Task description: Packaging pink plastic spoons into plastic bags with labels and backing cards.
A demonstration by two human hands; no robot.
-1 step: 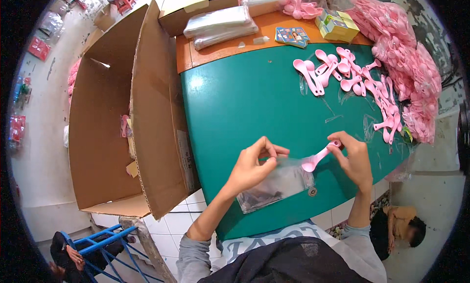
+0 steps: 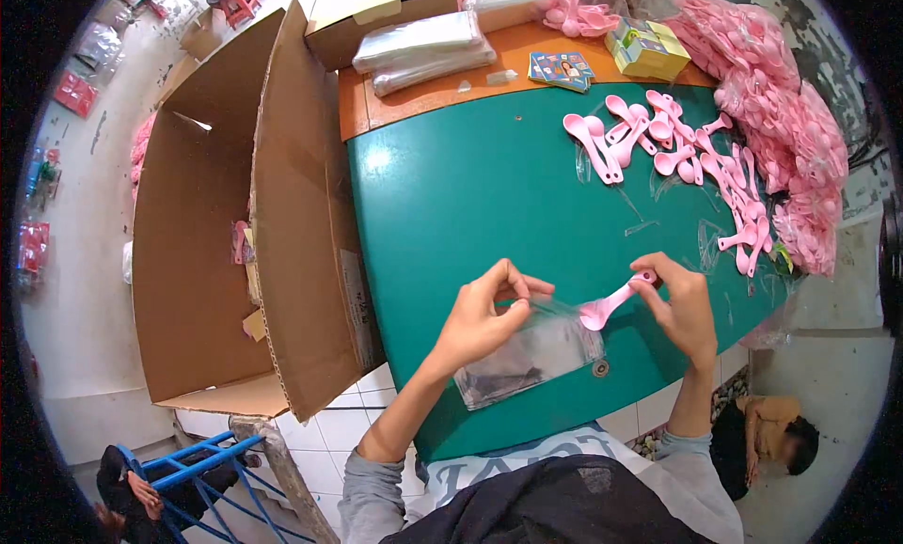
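Observation:
My left hand (image 2: 484,318) pinches the open mouth of a small clear plastic bag (image 2: 527,356) that lies on the green table (image 2: 470,196) near its front edge. My right hand (image 2: 682,309) holds a pink plastic spoon (image 2: 611,304) by its handle, with the bowl end at the bag's opening. Several loose pink spoons (image 2: 668,144) lie spread out at the far right of the table.
A large open cardboard box (image 2: 216,224) stands to the left of the table. At the back lie a stack of clear bags (image 2: 423,50), a yellow box (image 2: 647,50) and printed cards (image 2: 562,71). Bagged pink spoons (image 2: 781,121) are heaped at the right. Another person (image 2: 771,441) sits low at the right.

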